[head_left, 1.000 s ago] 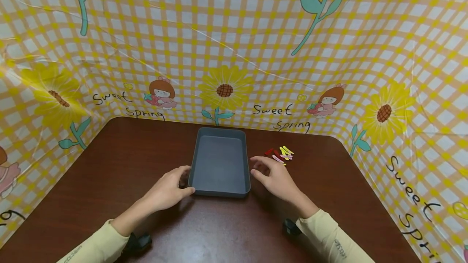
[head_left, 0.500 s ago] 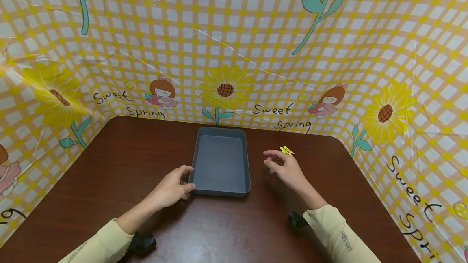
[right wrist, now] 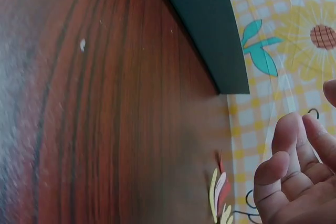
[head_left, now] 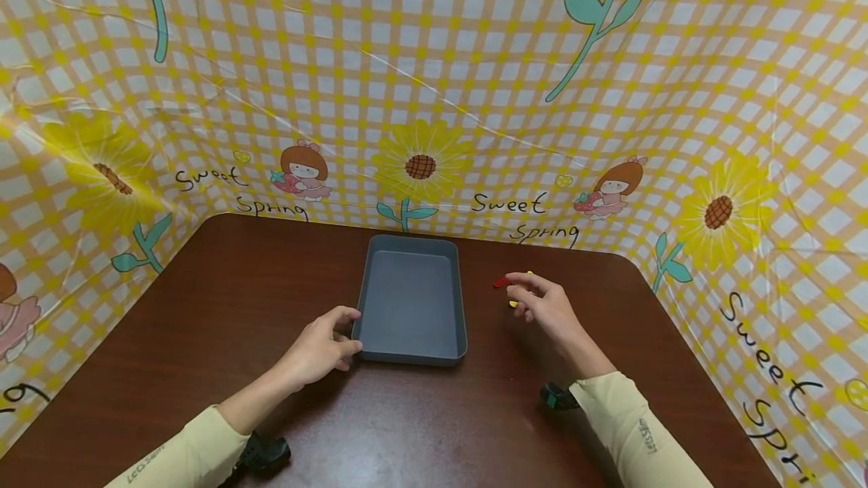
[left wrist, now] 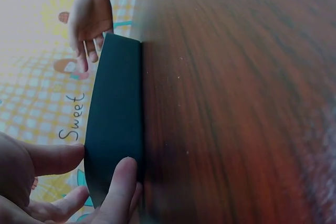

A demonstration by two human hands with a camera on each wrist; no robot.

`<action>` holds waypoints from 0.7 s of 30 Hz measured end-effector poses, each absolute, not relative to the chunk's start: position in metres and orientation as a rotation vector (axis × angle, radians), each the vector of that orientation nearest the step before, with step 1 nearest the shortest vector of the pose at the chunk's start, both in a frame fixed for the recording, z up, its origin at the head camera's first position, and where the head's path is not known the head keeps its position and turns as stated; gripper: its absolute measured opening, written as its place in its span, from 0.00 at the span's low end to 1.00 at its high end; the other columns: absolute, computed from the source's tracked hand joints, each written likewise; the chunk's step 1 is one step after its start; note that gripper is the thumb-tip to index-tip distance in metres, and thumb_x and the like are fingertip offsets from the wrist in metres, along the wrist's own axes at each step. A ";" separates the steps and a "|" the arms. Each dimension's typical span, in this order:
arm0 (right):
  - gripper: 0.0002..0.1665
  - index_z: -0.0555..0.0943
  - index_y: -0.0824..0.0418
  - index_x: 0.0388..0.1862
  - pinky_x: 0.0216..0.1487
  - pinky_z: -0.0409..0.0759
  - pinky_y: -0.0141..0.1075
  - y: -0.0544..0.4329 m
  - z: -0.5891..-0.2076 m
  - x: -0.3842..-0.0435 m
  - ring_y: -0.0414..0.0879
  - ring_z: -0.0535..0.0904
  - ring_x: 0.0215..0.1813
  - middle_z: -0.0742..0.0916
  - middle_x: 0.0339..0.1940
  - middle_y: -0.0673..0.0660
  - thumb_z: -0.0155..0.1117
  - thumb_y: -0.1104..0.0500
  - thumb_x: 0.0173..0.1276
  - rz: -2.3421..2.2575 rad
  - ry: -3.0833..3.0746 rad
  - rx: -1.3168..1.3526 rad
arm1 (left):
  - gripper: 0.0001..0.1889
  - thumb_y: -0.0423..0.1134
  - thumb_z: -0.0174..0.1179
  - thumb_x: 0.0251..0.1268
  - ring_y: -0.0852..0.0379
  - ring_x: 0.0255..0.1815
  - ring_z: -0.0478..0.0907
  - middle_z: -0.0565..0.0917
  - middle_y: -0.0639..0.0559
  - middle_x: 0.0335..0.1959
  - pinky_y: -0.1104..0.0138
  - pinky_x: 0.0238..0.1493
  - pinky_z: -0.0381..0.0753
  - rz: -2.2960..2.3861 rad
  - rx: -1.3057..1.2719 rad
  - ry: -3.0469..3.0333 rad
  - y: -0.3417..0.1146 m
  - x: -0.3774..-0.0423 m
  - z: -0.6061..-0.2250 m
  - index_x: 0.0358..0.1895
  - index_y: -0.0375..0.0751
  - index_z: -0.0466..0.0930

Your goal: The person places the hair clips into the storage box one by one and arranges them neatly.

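Note:
A dark grey rectangular tray (head_left: pixel 410 303) lies on the brown table. My left hand (head_left: pixel 319 345) touches the outside of its near left corner; in the left wrist view, the fingers (left wrist: pixel 119 187) rest against the tray's outer wall. To the right of the tray, my right hand (head_left: pixel 552 311) hovers over a small pile of snap hair clips, its fingers loosely bent and holding nothing that I can see. A red hair clip (head_left: pixel 500 282) and part of a yellow one (head_left: pixel 513 304) show beside the fingers. In the right wrist view, several yellow, pink and red hair clips (right wrist: pixel 219 195) lie below the hand.
A checked cloth (head_left: pixel 420 96) with sunflowers hangs around the back and sides of the table (head_left: pixel 258 269). A black device (head_left: pixel 267 454) is at my left wrist and another (head_left: pixel 557 395) at my right wrist.
My right hand has moved right, from beside the tray's edge to over the hair clips, and now covers most of them. The left hand stays at the tray's corner with little movement.

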State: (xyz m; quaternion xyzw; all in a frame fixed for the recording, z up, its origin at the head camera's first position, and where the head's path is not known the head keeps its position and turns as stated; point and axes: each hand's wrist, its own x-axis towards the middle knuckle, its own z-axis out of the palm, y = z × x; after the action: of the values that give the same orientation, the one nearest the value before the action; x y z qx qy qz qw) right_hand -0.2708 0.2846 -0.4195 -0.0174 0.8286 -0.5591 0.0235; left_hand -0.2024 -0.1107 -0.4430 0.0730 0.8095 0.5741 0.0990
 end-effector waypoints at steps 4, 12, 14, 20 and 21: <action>0.30 0.76 0.62 0.67 0.35 0.79 0.35 0.291 -0.423 -0.276 0.47 0.79 0.34 0.84 0.41 0.56 0.65 0.47 0.73 -1.757 2.543 -0.003 | 0.26 0.28 0.64 0.65 0.51 0.41 0.83 0.73 0.34 0.66 0.59 0.33 0.86 1.713 0.209 2.382 -0.112 -0.203 -0.445 0.67 0.36 0.71; 0.29 0.73 0.66 0.68 0.25 0.70 0.32 0.306 -0.427 -0.282 0.41 0.73 0.25 0.79 0.29 0.49 0.63 0.53 0.75 -1.848 2.461 0.102 | 0.26 0.29 0.64 0.66 0.51 0.39 0.82 0.75 0.36 0.63 0.59 0.34 0.85 1.723 0.171 2.385 -0.110 -0.205 -0.450 0.67 0.39 0.72; 0.28 0.73 0.66 0.68 0.24 0.69 0.32 0.309 -0.427 -0.284 0.40 0.71 0.24 0.77 0.26 0.48 0.62 0.54 0.75 -1.870 2.440 0.115 | 0.26 0.29 0.64 0.66 0.52 0.39 0.82 0.76 0.37 0.62 0.60 0.34 0.85 1.719 0.167 2.393 -0.110 -0.205 -0.450 0.67 0.39 0.72; 0.21 0.78 0.62 0.62 0.24 0.67 0.32 0.320 -0.430 -0.288 0.40 0.69 0.23 0.77 0.24 0.47 0.63 0.54 0.75 -1.926 2.418 0.165 | 0.26 0.30 0.65 0.65 0.52 0.38 0.82 0.78 0.38 0.59 0.60 0.34 0.85 1.706 0.152 2.420 -0.111 -0.203 -0.450 0.66 0.41 0.73; 0.21 0.79 0.61 0.61 0.25 0.67 0.32 0.322 -0.431 -0.289 0.40 0.69 0.23 0.78 0.24 0.47 0.63 0.53 0.75 -1.932 2.414 0.174 | 0.26 0.30 0.65 0.65 0.52 0.38 0.82 0.78 0.39 0.59 0.60 0.34 0.84 1.703 0.150 2.425 -0.111 -0.203 -0.450 0.66 0.41 0.73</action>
State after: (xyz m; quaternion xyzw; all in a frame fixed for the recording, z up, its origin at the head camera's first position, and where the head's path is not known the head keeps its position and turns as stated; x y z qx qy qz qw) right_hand -0.2886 0.3217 -0.4307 0.0563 0.7792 -0.6239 0.0224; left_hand -0.2029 -0.1108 -0.4496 0.0504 0.8141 0.5719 0.0872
